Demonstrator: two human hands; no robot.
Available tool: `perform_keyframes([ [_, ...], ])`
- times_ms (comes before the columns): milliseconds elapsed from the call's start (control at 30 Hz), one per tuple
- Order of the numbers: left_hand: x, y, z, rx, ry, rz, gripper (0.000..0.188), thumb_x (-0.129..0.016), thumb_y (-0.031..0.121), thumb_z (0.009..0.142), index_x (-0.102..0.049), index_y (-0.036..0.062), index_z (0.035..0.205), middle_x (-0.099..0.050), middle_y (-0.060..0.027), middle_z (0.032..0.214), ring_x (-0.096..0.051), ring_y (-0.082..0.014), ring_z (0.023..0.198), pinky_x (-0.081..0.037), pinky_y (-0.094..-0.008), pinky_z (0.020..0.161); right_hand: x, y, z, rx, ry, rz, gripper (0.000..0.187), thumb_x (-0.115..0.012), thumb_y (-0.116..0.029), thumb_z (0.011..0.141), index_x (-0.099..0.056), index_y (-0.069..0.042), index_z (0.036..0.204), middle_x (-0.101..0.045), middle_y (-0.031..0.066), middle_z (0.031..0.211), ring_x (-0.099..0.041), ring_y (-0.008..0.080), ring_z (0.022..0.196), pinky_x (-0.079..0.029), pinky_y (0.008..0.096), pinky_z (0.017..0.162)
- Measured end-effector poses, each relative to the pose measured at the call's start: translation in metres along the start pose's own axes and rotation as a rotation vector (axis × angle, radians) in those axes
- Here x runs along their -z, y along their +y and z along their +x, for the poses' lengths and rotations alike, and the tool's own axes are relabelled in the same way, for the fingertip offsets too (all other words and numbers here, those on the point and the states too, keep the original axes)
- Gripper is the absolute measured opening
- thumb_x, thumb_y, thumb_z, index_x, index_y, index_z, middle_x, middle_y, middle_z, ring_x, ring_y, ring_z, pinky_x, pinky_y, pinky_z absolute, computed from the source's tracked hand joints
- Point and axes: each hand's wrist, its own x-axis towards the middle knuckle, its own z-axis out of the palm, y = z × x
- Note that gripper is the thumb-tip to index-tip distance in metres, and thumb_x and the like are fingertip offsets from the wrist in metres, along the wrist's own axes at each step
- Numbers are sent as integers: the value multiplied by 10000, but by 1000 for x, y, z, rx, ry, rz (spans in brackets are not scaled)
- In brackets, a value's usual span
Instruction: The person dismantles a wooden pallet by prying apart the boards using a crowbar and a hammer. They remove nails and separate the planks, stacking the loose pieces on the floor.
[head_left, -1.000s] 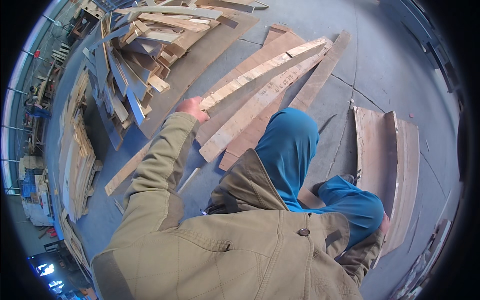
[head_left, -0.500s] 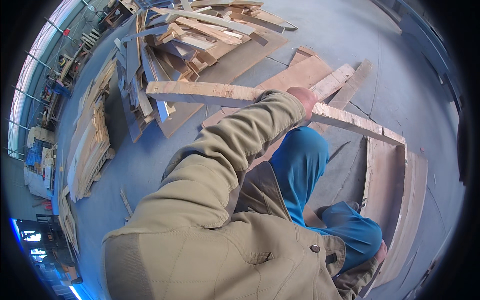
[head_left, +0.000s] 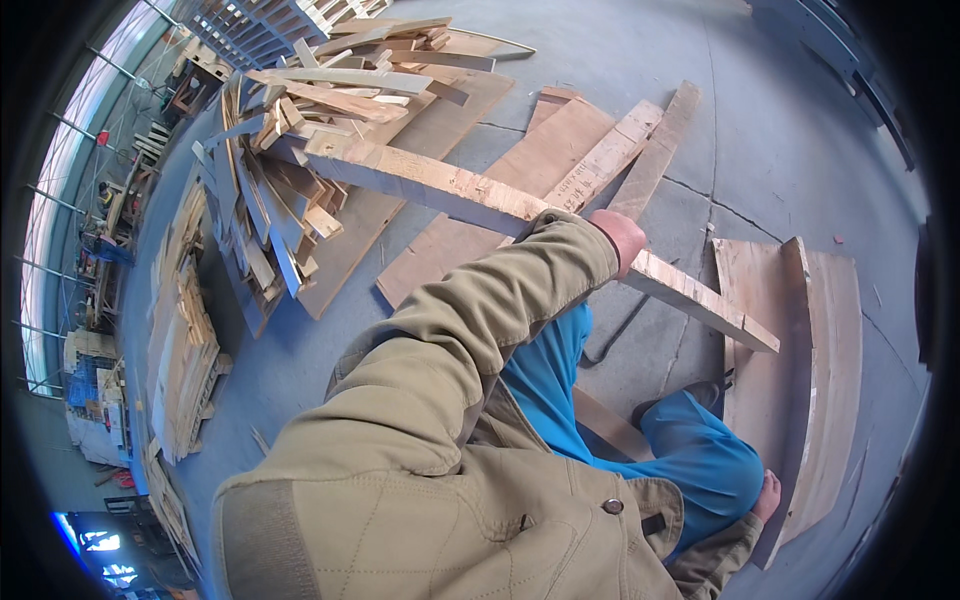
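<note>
My left hand (head_left: 622,238) is closed around a long squared timber (head_left: 440,185), holding it slantwise across the space before me. Its far left end lies in front of the scrap pile in view, and its right end is over a plywood assembly (head_left: 768,400). That assembly has a flat panel with an upright board (head_left: 803,330) along it. Beside my bent right knee is my right hand (head_left: 768,496), close to the assembly's near edge. Its fingers are mostly hidden, so whether it grips anything does not show.
A large heap of scrap wood (head_left: 300,190) lies on a sheet at the far left. Nearer stands a stack of boards (head_left: 185,340). Loose planks (head_left: 655,150) and a plywood strip (head_left: 510,195) lie ahead. A dark curved bar (head_left: 620,332) is on the concrete floor (head_left: 745,170).
The timber's right end has moved left and nearer, from the top of the upright board to over the flat panel. My left hand still grips it. The view has shifted slightly.
</note>
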Motion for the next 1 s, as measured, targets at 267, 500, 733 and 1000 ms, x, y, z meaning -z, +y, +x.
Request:
perform_keyframes([
  [267, -17, -15, 16, 47, -85, -27, 292, -727, 130, 755, -777, 88, 1040, -750, -170, 1010, -724, -332, 1001, -579, -446, 848, -28, -115, -3, 0, -19, 112, 225, -652, -211, 987, -633, -18, 1100, -566, 19, 800, -481, 70, 596, -367, 209, 470],
  [500, -41, -30, 31, 22, 41, -46, 241, -734, 156, 737, -727, 87, 968, -723, -209, 981, -691, -398, 975, -548, -516, 831, -130, -246, -3, 238, -161, 202, 285, -686, -204, 948, -659, 31, 1106, -662, 56, 819, -574, 83, 613, -482, 244, 532],
  [733, -29, -15, 26, 47, 0, -1, 288, -791, 182, 725, -708, 87, 985, -729, -187, 945, -703, -378, 936, -560, -488, 822, -270, -234, 8, -349, -319, 667, 300, -697, -193, 945, -586, 22, 1122, -620, 100, 846, -546, 144, 617, -473, 295, 519],
  [1000, -37, -18, 31, 60, -29, -14, 466, -912, 207, 619, -707, 76, 1016, -727, -186, 928, -692, -389, 924, -544, -494, 793, -355, -140, 6, -745, -327, 817, 831, -643, -542, 953, -404, 41, 1495, -542, 286, 1411, -605, 382, 1214, -503, 526, 977],
])
